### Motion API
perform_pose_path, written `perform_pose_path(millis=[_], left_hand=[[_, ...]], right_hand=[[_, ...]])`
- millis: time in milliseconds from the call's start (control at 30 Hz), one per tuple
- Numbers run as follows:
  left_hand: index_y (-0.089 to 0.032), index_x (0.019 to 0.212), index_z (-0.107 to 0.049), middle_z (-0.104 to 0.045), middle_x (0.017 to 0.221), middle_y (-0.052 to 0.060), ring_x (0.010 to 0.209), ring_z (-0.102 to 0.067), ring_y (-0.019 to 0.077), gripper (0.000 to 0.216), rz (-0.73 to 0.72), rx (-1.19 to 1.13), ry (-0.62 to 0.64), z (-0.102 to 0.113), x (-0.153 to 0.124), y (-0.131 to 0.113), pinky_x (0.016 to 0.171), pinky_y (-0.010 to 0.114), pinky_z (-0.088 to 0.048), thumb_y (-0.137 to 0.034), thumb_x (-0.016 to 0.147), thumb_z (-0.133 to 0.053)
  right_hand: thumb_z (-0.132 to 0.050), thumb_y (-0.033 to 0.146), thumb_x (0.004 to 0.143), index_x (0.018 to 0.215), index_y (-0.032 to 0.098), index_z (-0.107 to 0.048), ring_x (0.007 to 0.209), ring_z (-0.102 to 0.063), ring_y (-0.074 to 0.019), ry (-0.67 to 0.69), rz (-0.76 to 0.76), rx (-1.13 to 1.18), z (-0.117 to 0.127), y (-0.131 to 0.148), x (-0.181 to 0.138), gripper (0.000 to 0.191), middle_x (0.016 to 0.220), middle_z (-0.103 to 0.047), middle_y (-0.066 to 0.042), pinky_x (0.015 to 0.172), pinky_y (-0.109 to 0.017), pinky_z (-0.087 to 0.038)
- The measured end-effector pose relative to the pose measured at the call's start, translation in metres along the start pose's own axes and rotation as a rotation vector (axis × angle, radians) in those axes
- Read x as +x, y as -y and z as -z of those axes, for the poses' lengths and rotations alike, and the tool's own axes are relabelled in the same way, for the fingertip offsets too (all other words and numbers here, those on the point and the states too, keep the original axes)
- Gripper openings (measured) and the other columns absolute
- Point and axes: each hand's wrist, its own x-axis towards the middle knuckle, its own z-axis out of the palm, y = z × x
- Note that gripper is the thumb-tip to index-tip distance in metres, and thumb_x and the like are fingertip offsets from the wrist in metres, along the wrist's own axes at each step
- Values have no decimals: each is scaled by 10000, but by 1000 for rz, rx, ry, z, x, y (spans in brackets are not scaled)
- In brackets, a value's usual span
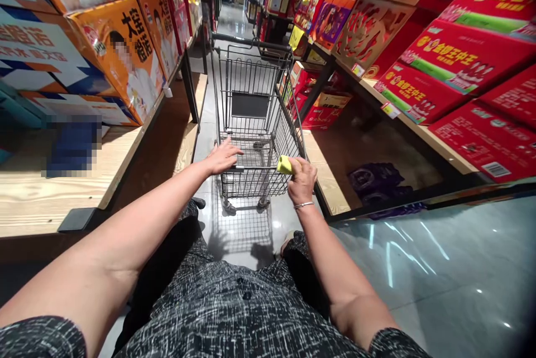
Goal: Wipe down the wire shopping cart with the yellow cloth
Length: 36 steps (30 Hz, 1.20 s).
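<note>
The left hand (225, 156) is loosely open, fingers spread, at the left end of the near bar of a wire-mesh cart (259, 167), though whether it touches the metal I cannot tell, while the right hand (304, 175), a thin bracelet (304, 205) at its wrist, curls its fingers around a soft, bunched yellow cloth (284, 165) at that bar's right end. The cart, slim bars around a flat dark rectangular panel (250, 105), stands straight ahead on glossy floor (456, 257), between grained wooden shelves (104, 179) stacked with boxy orange cartons (121, 56) and smooth red cartons (444, 56).
</note>
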Motion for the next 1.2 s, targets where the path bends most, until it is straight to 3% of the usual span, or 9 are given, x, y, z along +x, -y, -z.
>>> perform_pose_path(millis=[133, 333, 600, 700, 800, 933, 1067, 1133, 1200], left_hand=[[-243, 1154, -715, -694, 1217, 35, 1223, -520, 289, 569, 97, -58, -50, -2, -4, -11, 1064, 480, -384, -459, 997, -212], [-218, 910, -751, -745, 1030, 29, 1007, -578, 238, 682, -2, -98, -112, -9, -8, 7, 997, 396, -385, -513, 1003, -143], [-206, 848, -755, -732, 992, 47, 942, -553, 232, 607, -87, -1, -148, -14, -6, 19, 933, 408, -377, -524, 986, -256], [-227, 854, -757, -731, 1003, 40, 949, -555, 231, 581, -92, 14, -148, -13, -5, 20, 928, 407, -383, -518, 985, -272], [-234, 870, -759, -732, 1023, 35, 979, -556, 232, 567, -80, 23, -151, -11, -6, 22, 950, 409, -387, -516, 985, -280], [-242, 879, -758, -729, 1075, 28, 1048, -552, 232, 506, -74, 19, -129, -5, -9, 29, 1000, 422, -371, -532, 968, -352], [-263, 849, -741, -720, 1072, 15, 1170, -500, 265, 403, 15, 141, -187, 5, -15, 30, 1137, 557, -162, -489, 963, -426], [-270, 894, -732, -709, 1072, 25, 1215, -481, 278, 328, 58, 239, -277, 8, -17, 22, 1156, 601, -33, -410, 964, -443], [-259, 1012, -714, -693, 1110, 48, 1218, -491, 275, 288, 51, 285, -314, 7, -19, 9, 1165, 575, -58, -337, 959, -441]], right_hand=[[-508, 20, 751, 1331, 310, -596, 1168, -397, -271, 20, 239, 52, -28, 51, -16, 655, 1322, -553, -73, 933, -410, -375], [-549, 144, 921, 1221, 410, -660, 1205, -373, -224, -44, 376, 91, -78, 77, -39, 416, 1245, -576, -33, 1025, -384, -315], [-522, 243, 964, 1207, 427, -662, 1180, -428, -231, 565, 380, -46, -131, 49, -105, 335, 1317, -598, -14, 967, -394, -323], [-546, 232, 944, 1196, 400, -665, 1213, -430, -230, 641, 395, -89, -136, 41, -118, 326, 1310, -605, -22, 966, -385, -326], [-546, 226, 940, 1233, 391, -647, 1197, -429, -232, 533, 436, -90, -125, 39, -110, 351, 1293, -611, -40, 943, -388, -340], [-546, 209, 936, 1256, 394, -647, 1185, -414, -237, 250, 415, -64, -82, 35, -68, 384, 1277, -606, -60, 934, -394, -347], [-527, 165, 937, 1250, 420, -660, 1244, -383, -247, -26, 335, -54, -41, 30, -27, 425, 1280, -592, -53, 1019, -419, -303], [-522, 163, 944, 1247, 435, -657, 1248, -377, -243, -63, 329, -46, -40, 30, -22, 429, 1285, -591, -43, 1022, -415, -294], [-526, 180, 952, 1243, 441, -654, 1217, -391, -236, -2, 337, -41, -54, 32, -31, 411, 1271, -603, -33, 994, -406, -303]])
